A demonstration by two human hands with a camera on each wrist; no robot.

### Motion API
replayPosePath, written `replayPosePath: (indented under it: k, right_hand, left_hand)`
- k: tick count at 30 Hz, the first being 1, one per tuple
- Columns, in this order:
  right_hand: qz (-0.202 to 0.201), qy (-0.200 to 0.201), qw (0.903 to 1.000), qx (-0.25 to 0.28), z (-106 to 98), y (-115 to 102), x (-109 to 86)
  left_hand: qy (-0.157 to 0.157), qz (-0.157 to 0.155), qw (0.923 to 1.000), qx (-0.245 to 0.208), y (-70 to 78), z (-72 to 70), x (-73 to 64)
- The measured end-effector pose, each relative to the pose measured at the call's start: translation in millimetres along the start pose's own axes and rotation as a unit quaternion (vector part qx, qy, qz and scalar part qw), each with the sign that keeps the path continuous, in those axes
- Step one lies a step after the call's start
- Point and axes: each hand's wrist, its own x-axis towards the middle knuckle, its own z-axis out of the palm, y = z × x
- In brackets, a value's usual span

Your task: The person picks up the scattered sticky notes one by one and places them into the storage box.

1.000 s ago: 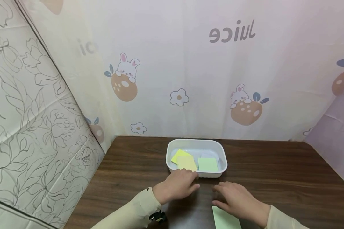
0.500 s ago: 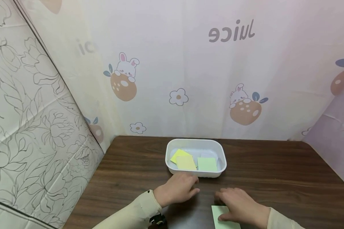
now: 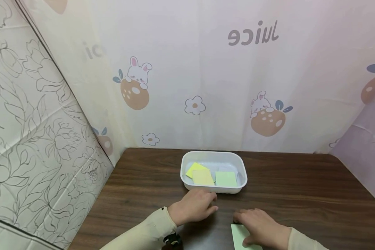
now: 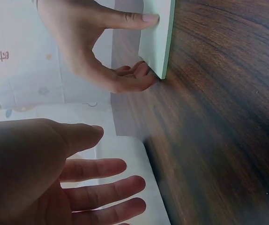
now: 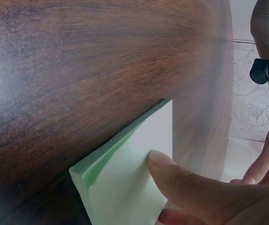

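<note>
A pale green pad of sticky notes lies flat on the brown wooden table, near its front edge. My right hand grips this pad: in the right wrist view the thumb rests on its top face, and the left wrist view shows the other fingers curled at its far edge. My left hand holds nothing; its fingers are loosely spread just in front of the white plastic tray.
Inside the tray lie a bright yellow pad, a pale yellow pad and a light green pad. Behind the table hangs a printed curtain, with a flower-patterned one on the left.
My right hand has come down and back toward the table's front edge, its thumb moving from the pad's far edge onto its top face. The left hand stays almost still.
</note>
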Motion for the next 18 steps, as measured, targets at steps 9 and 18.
replayPosePath:
  k: [9, 18]
  right_hand:
    - [0.006, 0.002, 0.9998, 0.021, 1.4, -2.2, 0.5]
    - [0.007, -0.003, 0.9999, 0.012, -1.0, -1.4, 0.9]
  left_hand:
    - [-0.010, -0.005, 0.9999, -0.005, -1.5, -0.2, -1.7]
    - [-0.009, -0.007, 0.9999, -0.003, -1.5, -1.3, -2.6]
